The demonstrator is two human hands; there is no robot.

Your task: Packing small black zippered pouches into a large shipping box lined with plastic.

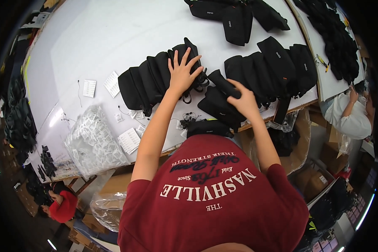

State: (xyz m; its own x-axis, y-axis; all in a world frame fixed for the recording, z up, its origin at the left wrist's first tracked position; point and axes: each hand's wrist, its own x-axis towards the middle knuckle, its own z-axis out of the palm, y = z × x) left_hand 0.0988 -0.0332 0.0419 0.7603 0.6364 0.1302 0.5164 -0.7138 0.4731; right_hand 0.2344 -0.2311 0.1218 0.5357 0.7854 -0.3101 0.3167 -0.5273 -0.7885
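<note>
Two hands work at the white table (92, 38): the left hand (181, 73) lies flat, fingers spread, on a row of black pouches (151, 82); the right hand (242, 100) grips one black pouch (219, 103) beside it. Pressing steadily should keep the row aligned.

Along the lower left of the frame we see a clear plastic bag of small white packets (94, 143) lying on the white table (113, 38). Just right of it sits a stack of white paper tags (129, 140), and two more white tag sheets (89, 88) lie at middle left. At upper centre we find a separate heap of black pouches (235, 17). At far right a person in a white shirt (350, 115) leans over cardboard boxes (313, 182); at lower left another person wears red (63, 206).
</note>
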